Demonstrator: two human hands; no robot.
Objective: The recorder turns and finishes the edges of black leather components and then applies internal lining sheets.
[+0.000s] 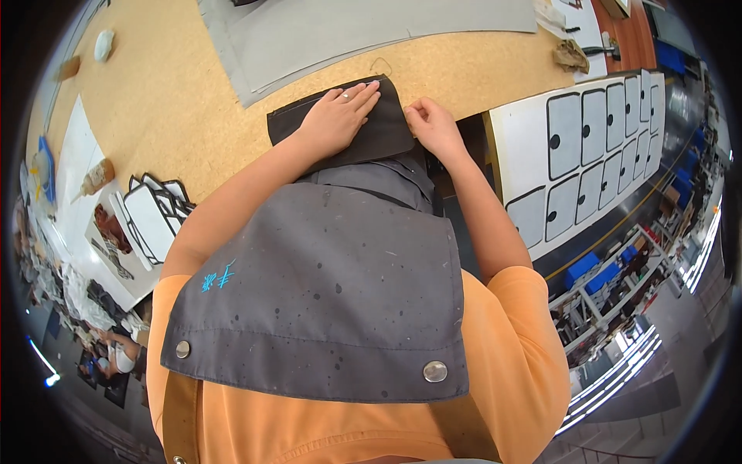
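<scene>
A black leather-like panel [390, 133] with a seam along its far side lies at the near edge of the tan table, right in front of my grey apron [325, 271]. My left hand [336, 122] rests on this panel with its fingers stretched out flat, a ring on one of them. Just off the panel's right edge, my right hand [434, 130] is closed in a pinch. Whatever its fingertips hold, if anything, is too small to make out. A thin thread-like loop [380, 65] lies on the table beyond the panel.
Large grey sheets [309, 46] cover the far part of the table. To the right, a white board [533, 131] carries rows of black-rimmed panels. More black-edged white pieces [151, 216] are stacked at left, near a brownish bottle [97, 178]. A crumpled brown item [570, 56] lies far right.
</scene>
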